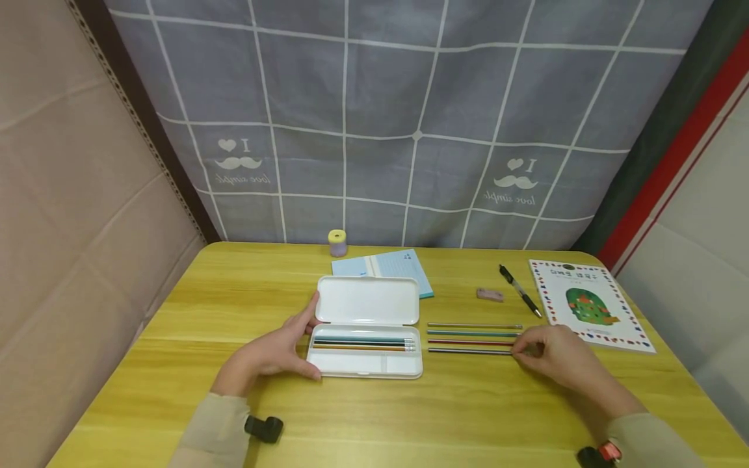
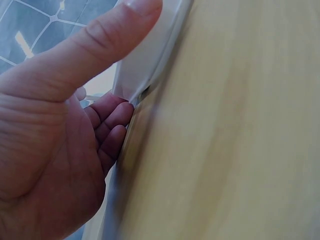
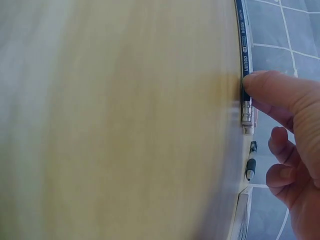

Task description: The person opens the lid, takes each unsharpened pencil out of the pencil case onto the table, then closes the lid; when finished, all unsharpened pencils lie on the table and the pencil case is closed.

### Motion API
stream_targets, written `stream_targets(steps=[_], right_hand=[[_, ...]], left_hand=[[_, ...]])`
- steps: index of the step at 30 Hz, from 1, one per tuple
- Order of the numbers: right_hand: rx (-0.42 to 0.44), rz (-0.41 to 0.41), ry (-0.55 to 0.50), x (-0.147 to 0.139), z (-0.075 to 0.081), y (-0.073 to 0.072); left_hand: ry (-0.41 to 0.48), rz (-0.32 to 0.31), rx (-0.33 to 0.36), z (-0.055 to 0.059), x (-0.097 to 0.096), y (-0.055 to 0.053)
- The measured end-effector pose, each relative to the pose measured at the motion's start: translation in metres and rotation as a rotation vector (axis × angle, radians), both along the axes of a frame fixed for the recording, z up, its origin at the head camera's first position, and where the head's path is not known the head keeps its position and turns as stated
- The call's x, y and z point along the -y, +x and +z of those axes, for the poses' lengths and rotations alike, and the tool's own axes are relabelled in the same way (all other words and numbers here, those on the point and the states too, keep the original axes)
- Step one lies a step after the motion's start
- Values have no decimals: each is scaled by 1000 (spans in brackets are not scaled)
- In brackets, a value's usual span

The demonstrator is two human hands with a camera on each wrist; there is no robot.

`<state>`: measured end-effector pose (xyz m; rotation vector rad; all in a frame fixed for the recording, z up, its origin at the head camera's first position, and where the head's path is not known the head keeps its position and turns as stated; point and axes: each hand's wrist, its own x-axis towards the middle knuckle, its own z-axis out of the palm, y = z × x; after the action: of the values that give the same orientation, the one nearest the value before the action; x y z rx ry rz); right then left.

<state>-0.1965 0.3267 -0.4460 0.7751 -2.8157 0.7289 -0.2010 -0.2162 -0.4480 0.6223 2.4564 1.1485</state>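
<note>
A white pencil case (image 1: 351,368) lies unfolded on the table, its lid (image 1: 367,300) tipped back. Several pencils (image 1: 359,344) lie side by side in its tray. My left hand (image 1: 275,351) holds the case at its left side, thumb at the front corner and fingers by the hinge. To the right of the case, several pencils lie in a row. My right hand (image 1: 552,351) pinches the nearest one, a dark pencil (image 1: 468,351), by its eraser end. In the right wrist view that pencil (image 3: 244,45) shows printed lettering and a metal ferrule.
Behind the case sit a light blue notepad (image 1: 404,263) and a yellow-and-purple spool-like object (image 1: 337,243). A pinkish eraser (image 1: 489,295), a black pen (image 1: 521,290) and a white booklet (image 1: 591,305) lie at the right. A grey curtain (image 1: 374,162) hangs behind the table.
</note>
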Motion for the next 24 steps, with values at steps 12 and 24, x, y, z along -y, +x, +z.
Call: stream_targets(steps=[12,24], right_hand=[[2,-82,18,4,5,6],[12,-29,-165,39,14,-3]], left_hand=[[-9,4,-3,1,0,0],[-17,7,-5,-1,0,0]])
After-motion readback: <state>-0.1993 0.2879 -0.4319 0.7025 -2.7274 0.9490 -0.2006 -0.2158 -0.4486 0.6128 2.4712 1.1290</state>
